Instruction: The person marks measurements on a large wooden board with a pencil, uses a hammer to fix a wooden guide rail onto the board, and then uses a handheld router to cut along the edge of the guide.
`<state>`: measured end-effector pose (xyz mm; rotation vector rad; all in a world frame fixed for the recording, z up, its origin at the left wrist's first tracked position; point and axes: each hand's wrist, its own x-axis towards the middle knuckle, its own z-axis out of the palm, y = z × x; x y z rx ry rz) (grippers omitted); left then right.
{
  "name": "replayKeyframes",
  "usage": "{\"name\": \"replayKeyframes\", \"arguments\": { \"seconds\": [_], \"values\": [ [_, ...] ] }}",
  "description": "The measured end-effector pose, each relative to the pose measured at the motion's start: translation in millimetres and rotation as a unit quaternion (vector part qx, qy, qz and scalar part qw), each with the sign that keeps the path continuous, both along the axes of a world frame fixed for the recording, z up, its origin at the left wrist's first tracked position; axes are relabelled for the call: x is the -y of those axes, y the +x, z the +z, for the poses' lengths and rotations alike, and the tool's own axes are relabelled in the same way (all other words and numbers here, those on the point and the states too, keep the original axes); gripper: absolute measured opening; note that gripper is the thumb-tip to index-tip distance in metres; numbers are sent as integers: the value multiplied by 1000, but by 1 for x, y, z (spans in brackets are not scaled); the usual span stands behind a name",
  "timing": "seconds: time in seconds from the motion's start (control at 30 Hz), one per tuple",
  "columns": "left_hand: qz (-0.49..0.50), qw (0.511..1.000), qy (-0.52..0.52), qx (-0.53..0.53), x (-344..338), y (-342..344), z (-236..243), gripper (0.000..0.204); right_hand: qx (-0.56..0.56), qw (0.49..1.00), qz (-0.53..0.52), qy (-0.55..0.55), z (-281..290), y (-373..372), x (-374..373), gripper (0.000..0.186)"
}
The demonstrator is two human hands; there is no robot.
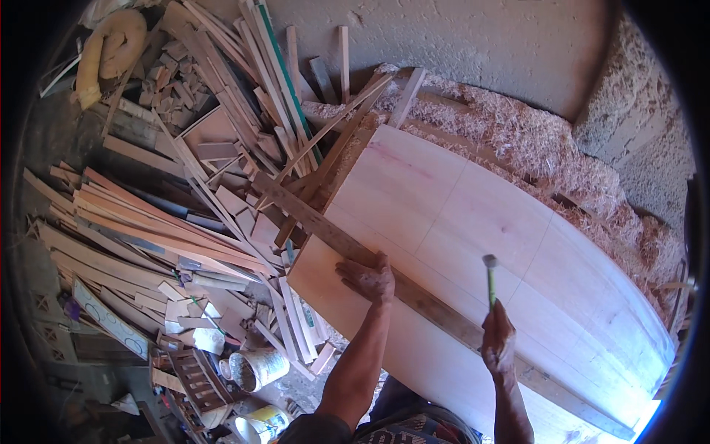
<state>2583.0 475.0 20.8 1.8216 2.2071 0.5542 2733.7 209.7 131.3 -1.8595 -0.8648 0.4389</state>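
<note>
A pale wooden panel [491, 214] with faint drawn grid lines lies before me, its far right edge curving. A long, dark straight board [433, 311] lies diagonally across it and reaches past its left edge. My left hand [367, 280] rests on that board and the panel just below, fingers apart and pointing left, thumb at the board. My right hand [499, 337] is closed round the green handle of a hammer [490, 270], whose metal head is raised to the right of the board, over the panel.
Piles of timber strips [163, 229] and offcuts [170, 81] fill the left, beside a coiled yellow hose [103, 52]. Buckets [257, 370] and a slatted wooden piece [196, 381] stand at lower left. Shavings [510, 133] lie along the rough wall [503, 44] behind the panel.
</note>
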Motion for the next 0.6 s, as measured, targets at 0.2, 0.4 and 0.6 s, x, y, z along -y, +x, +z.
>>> {"name": "replayKeyframes", "arguments": {
  "seconds": [0.2,0.4,0.6],
  "values": [
    [19,999,2,31,-1,8,1,107,-27,997,74,11,23,-2,-81,23],
    [27,998,26,41,-8,-7,-19,107,-40,989,146,-1,15,-5,-140,26],
    [16,999,-6,35,-6,10,-12,107,-37,990,139,4,-2,2,-150,27]
  ]
}}
